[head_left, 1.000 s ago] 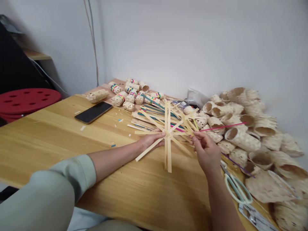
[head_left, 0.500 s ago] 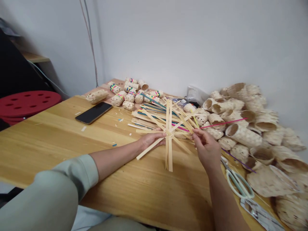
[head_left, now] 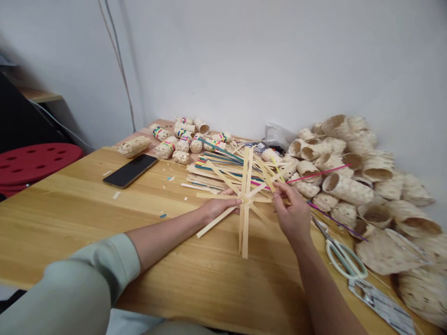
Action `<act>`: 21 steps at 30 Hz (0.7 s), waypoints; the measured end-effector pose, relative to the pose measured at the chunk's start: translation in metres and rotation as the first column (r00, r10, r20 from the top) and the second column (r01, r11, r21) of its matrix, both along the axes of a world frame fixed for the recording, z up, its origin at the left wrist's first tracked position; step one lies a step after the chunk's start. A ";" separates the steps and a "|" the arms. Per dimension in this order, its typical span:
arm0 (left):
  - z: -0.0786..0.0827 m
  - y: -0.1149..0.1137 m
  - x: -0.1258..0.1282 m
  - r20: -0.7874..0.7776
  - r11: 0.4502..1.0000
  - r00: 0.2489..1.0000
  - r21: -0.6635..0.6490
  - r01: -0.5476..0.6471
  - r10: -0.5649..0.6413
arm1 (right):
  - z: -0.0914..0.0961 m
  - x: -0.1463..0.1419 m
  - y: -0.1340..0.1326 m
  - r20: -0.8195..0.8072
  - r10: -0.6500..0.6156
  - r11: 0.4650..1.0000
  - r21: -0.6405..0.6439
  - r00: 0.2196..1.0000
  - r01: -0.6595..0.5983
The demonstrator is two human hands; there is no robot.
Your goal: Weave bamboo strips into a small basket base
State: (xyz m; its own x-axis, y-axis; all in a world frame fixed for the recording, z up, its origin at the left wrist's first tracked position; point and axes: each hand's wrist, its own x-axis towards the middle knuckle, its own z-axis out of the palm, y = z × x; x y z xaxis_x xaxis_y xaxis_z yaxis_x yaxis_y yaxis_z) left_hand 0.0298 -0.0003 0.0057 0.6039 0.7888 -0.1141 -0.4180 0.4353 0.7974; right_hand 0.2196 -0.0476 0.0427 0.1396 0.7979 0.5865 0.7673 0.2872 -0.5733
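Several flat, pale bamboo-like strips cross in a star-shaped weave (head_left: 246,201), held up over the table between the two hands. The left hand (head_left: 221,207) grips it near the crossing, thumb on the near face and fingers behind, with only the weave's thickness between them. The right hand (head_left: 292,209) has thumb and forefinger pinched together on a yellowish strip (head_left: 267,176) at the star's right side; its other fingers curl loosely.

Just beyond both hands' fingers lies a pile of loose strips (head_left: 202,179), mostly plain, some teal. A pink strip (head_left: 317,174) slants out past the right fingertips, and a purple strip (head_left: 337,216) lies to the right of that hand. Farther right of those fingers, a heap of open-ended woven tubes (head_left: 347,188) spreads along the wall, and nearer the body, beside the right wrist, lie scissors (head_left: 346,260) with pale-green handles.

Beyond the left fingers and to their left sit woven cylinders with coloured bands (head_left: 165,147); nearer on that side, a smartphone (head_left: 131,170) lies dark on the wooden table (head_left: 174,265). Farthest left of the fingers stands a red stool (head_left: 38,163) with a perforated seat.
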 end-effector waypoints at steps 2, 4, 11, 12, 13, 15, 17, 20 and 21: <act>0.004 -0.002 0.001 0.019 1.000 0.999 -0.010 -0.028 0.028 | -0.001 -0.001 0.000 -0.010 0.004 1.000 -0.003 1.000 -0.004; 0.006 -0.004 0.001 0.036 0.999 0.999 -0.027 -0.036 0.037 | -0.001 -0.001 0.000 -0.017 0.006 1.000 0.001 1.000 -0.006; -0.001 -0.002 0.002 0.002 0.999 0.999 -0.019 -0.036 0.036 | -0.001 0.000 0.000 -0.033 -0.007 1.000 -0.004 0.999 0.007; -0.003 -0.001 0.002 -0.002 0.999 0.999 -0.014 -0.037 0.037 | -0.001 0.000 0.000 -0.036 -0.008 1.000 -0.006 0.999 0.008; -0.004 0.000 0.003 -0.002 0.999 0.999 -0.009 -0.039 0.039 | -0.001 0.000 0.000 -0.037 -0.008 1.000 -0.009 0.999 0.008; -0.007 0.001 0.003 -0.001 0.999 0.999 0.003 -0.034 0.034 | -0.001 -0.001 0.000 -0.043 -0.006 1.000 -0.012 0.999 0.006; -0.010 0.002 0.003 -0.003 1.000 1.000 0.012 -0.025 0.025 | -0.001 -0.001 0.000 -0.053 -0.005 1.000 -0.014 0.999 0.005; -0.010 0.003 0.003 -0.006 1.000 1.000 0.010 -0.022 0.022 | -0.002 -0.001 -0.001 -0.076 0.005 1.000 -0.013 0.997 -0.006; -0.010 0.003 0.003 -0.005 1.000 1.000 0.008 -0.024 0.024 | -0.002 -0.001 -0.001 -0.083 0.009 1.000 -0.012 0.997 -0.010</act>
